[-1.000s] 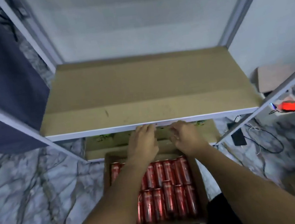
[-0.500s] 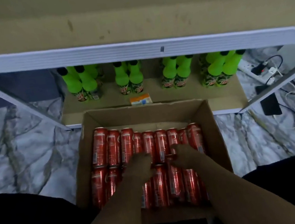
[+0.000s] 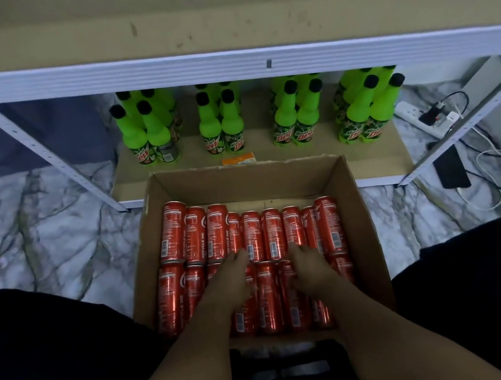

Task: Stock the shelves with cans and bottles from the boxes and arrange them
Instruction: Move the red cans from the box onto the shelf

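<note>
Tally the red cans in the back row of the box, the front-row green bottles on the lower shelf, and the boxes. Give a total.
Red cans, back row: 9
Green bottles, front row: 8
Cardboard box: 1
Total: 18
The front row of cans is partly hidden by the hands and the bottles behind overlap, so neither is counted.

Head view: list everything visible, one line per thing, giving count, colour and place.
Cans: two rows, exact count hidden, red, lying in the box.
Box: one, brown cardboard, open, on the floor before the shelves.
Bottles: four clusters, bright green, black caps, lower shelf.
Upper shelf: one, tan board, white edge, bare.
Orange packet: one, lower shelf behind box.
Power strip: one, white, floor right.
Left hand: on cans.
Right hand: on cans.
</note>
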Motion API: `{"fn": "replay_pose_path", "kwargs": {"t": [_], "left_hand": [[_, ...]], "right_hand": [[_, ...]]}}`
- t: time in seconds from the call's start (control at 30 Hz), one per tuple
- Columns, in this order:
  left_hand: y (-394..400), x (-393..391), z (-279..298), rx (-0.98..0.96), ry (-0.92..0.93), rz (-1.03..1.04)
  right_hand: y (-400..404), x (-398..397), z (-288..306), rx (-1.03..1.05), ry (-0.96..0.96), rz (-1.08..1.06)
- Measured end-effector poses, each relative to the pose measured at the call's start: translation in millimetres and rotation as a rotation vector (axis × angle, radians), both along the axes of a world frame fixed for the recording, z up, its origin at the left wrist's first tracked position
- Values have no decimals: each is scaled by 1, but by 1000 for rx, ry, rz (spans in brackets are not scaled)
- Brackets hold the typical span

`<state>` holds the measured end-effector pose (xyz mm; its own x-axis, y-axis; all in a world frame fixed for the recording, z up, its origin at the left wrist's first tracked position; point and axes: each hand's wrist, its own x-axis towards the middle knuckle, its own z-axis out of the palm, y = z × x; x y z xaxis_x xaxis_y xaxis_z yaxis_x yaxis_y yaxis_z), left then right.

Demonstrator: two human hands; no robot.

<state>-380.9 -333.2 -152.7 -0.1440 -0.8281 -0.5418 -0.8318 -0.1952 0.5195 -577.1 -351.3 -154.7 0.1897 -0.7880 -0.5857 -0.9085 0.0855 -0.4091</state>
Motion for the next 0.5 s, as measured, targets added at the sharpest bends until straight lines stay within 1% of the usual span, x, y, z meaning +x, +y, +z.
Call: {"fn": "replay_pose_path", "kwargs": {"t": [0.1, 0.23, 0.33, 0.5], "left_hand": [[4, 2, 4, -8, 77, 97], [8, 5, 1, -12, 177, 161], [8, 4, -3, -23, 170, 201], [-11, 2, 3, -20, 145, 220]], "right_hand": [[0, 2, 7, 9, -101, -89], [3, 1, 9, -7, -168, -188], [4, -2, 3, 4, -238, -289], [-12, -5, 4, 68, -282, -291]]}}
